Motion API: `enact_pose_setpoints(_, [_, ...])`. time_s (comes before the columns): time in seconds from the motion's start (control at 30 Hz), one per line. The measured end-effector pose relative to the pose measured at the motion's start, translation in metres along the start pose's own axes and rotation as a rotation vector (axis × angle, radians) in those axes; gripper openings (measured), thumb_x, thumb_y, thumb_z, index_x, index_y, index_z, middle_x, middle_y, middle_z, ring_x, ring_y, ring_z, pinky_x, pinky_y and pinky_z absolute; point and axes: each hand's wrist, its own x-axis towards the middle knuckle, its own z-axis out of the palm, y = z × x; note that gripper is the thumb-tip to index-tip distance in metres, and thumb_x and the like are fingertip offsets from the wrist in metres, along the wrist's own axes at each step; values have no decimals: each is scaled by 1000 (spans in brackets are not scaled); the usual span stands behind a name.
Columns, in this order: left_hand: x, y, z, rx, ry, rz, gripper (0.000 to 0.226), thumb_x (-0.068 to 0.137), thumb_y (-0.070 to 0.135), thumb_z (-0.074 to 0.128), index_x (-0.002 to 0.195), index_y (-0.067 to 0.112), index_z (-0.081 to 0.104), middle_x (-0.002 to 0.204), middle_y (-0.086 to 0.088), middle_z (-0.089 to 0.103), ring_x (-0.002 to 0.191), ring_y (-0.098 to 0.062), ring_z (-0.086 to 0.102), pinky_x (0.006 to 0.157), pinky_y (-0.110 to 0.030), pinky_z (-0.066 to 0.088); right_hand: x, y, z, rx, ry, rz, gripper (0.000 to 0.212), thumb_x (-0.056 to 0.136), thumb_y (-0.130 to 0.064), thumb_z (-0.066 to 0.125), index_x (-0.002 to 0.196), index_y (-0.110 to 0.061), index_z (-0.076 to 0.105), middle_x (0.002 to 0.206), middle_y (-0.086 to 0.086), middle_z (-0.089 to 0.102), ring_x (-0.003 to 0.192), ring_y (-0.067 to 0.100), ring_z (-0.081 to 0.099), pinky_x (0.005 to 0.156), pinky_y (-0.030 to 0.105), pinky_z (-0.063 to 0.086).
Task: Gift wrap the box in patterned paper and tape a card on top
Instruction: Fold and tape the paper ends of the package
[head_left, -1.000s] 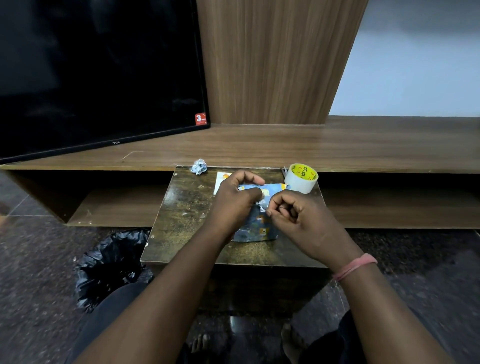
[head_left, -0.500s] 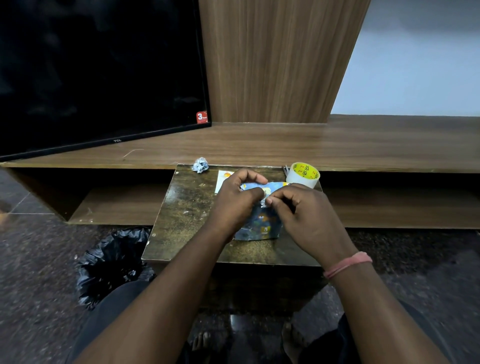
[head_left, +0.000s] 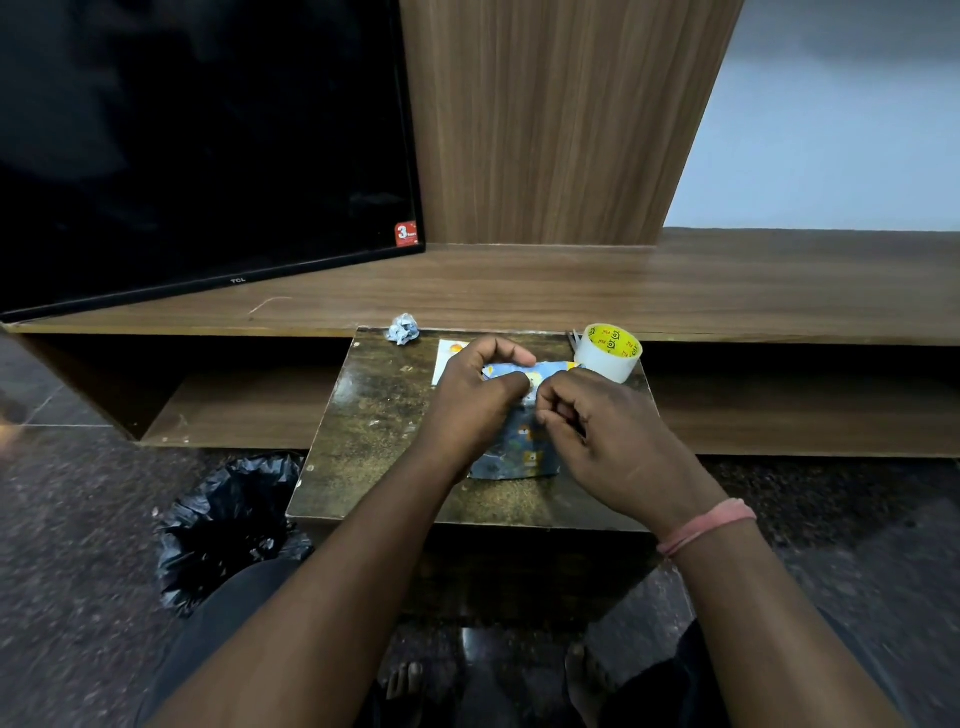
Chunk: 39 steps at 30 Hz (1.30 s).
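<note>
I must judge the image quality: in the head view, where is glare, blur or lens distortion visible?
Head view: dim, soft light; faint glare on the small table at its left part. The shelf edges bend, as a wide lens gives. The floor at the frame edges is smeared. The wrapped box and both hands, left hand, right hand, are fairly sharp.

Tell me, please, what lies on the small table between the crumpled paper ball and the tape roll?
In the head view, the white card and the left hand gripping the wrapped box lie between the crumpled paper ball and the tape roll.
</note>
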Motion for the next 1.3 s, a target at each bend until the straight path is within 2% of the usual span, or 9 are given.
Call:
enact_pose_setpoints(0.2, [0,0,0,5,1,-14,19,84,3,66,94,18,71,80,15,69,65,-15,55,64,-31,46,-3,7,-7,2,-79,-47,11,86,-14,70,82,-21,63,86,-12,53,76,7,54,68,33,47])
enact_pose_setpoints(0.37, [0,0,-1,-11,-5,-3,17,77,14,65,91,21,71,89,10,72,72,-14,58,68,-33,47,-3,8,-3,-15,-31,-78,12,86,-16,74,80,-18,64,111,-11,56,77,-3,55,67,25,46])
enact_pose_setpoints(0.6, [1,0,0,-10,-15,-16,23,69,21,62,90,24,72,84,9,72,67,-19,55,63,-34,46,-5,-3,-4,12,61,-124,17,87,-7,63,83,-20,52,82,1,67,77,23,65,64,45,51])
enact_pose_setpoints(0.67, [0,1,0,-22,-20,-20,26,68,21,60,91,22,72,82,9,72,65,-19,55,62,-33,46,-7,-4,-1,19,78,-112,16,87,-4,66,92,-17,59,86,-4,65,77,15,61,69,41,51])
enact_pose_setpoints(0.8, [-1,3,1,-22,-17,-22,25,70,18,61,93,19,72,78,10,70,63,-16,54,59,-30,44,-16,-3,9,26,64,-67,39,81,3,69,114,-18,66,100,-15,52,84,-6,47,81,5,38])
enact_pose_setpoints(0.87, [-1,2,0,-26,-15,-24,19,76,14,63,93,19,72,81,8,71,65,-16,57,63,-31,46,-21,-4,16,32,53,-12,45,82,2,70,123,-17,66,104,-15,47,85,-5,46,82,3,35])
enact_pose_setpoints(1.1, [-4,0,1,13,-17,5,15,81,12,66,90,22,71,85,3,72,66,-20,57,64,-33,47,-21,-20,35,-32,320,218,9,86,-6,69,92,-13,70,99,2,54,85,13,52,69,34,48])
enact_pose_setpoints(1.2, [-5,-2,0,23,-33,41,12,83,13,64,88,22,71,81,2,69,64,-20,52,62,-32,42,-22,-25,38,-156,306,211,8,83,-7,72,84,-12,67,112,5,53,89,19,56,66,34,50])
enact_pose_setpoints(1.3, [-3,-4,-2,42,-42,87,15,87,10,64,86,21,74,97,7,74,79,-13,62,73,-29,45,-20,-26,40,-243,270,117,12,83,-2,70,81,-10,61,100,6,56,83,28,55,67,42,50])
